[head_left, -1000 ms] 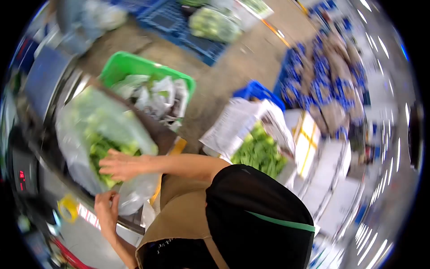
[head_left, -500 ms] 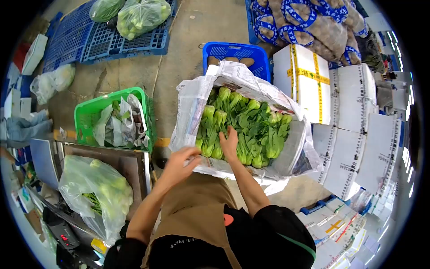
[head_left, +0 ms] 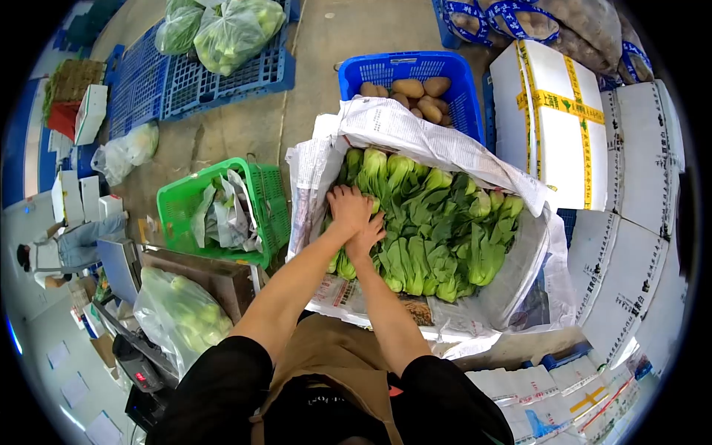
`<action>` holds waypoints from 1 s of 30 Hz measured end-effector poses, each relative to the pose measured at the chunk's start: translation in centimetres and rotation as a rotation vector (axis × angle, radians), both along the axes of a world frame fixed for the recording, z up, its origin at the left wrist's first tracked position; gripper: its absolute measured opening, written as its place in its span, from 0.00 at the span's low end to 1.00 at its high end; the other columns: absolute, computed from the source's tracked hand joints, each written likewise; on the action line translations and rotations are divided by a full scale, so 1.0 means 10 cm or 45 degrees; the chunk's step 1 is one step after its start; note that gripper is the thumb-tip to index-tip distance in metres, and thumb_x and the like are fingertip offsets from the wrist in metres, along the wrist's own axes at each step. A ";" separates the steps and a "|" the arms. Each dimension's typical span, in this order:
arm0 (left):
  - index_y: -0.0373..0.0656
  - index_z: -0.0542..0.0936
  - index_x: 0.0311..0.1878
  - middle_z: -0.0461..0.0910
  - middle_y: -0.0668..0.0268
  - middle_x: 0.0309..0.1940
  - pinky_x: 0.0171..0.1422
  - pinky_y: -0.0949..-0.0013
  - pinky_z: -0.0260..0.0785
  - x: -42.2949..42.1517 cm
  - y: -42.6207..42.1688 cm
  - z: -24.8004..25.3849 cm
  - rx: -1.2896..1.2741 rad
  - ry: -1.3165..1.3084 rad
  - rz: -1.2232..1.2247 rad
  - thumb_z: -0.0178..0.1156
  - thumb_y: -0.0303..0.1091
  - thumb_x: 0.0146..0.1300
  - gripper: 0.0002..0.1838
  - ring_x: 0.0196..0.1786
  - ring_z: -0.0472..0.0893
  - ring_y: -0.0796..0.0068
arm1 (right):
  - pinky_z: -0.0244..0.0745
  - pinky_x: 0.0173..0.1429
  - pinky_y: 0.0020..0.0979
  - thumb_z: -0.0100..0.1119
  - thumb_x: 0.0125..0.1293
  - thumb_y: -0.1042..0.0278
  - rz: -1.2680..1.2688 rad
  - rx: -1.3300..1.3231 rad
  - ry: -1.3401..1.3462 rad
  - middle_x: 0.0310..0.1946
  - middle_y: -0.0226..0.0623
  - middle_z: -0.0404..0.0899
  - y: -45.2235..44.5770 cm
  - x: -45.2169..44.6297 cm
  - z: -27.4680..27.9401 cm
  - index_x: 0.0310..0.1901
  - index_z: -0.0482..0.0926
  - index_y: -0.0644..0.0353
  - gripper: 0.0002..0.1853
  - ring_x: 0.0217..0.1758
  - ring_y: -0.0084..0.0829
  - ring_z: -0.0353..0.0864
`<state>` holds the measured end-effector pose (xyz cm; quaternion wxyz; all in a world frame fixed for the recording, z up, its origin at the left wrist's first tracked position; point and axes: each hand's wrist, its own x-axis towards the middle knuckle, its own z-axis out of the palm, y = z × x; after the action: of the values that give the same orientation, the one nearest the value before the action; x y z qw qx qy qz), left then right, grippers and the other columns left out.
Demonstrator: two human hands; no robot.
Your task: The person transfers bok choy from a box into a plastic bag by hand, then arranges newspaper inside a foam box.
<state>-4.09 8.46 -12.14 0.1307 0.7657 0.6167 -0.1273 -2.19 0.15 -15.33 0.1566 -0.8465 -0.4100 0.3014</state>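
Rows of bok choy (head_left: 415, 222) fill most of a box lined with newspaper (head_left: 308, 174). My left hand (head_left: 350, 208) lies over the bok choy at the box's left side, its fingers stretched out on the stalks. Close against it and nearer to me, my right hand (head_left: 365, 237) presses on the same bunches with its fingers spread. The two hands overlap slightly, so part of the right hand's fingers is hidden. Bare newspaper shows at the box's right end.
A blue crate (head_left: 475, 89) of potatoes stands behind the box; a green crate (head_left: 278, 196) with crumpled paper is to its left. White cartons (head_left: 512, 111) stack up on the right. A bag of vegetables (head_left: 182, 311) lies at lower left. A person (head_left: 81, 241) is far left.
My left hand has moved from the box's near edge onto the bok choy. My right hand has shifted left beside it. The view has tilted, showing more potatoes and the person at left.
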 end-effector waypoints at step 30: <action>0.41 0.74 0.56 0.76 0.52 0.53 0.60 0.56 0.68 -5.03 -2.57 3.06 1.106 -0.021 1.698 0.68 0.32 0.50 0.27 0.57 0.75 0.53 | 0.75 0.57 0.39 0.70 0.54 0.57 0.868 0.956 1.314 0.59 0.46 0.70 0.57 -0.40 3.06 0.66 0.64 0.57 0.39 0.56 0.38 0.75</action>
<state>-54.43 -17.19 18.43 -0.1265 0.2185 0.9386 0.2353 -6.22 5.81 15.27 0.5078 -0.3104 -0.6009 0.5336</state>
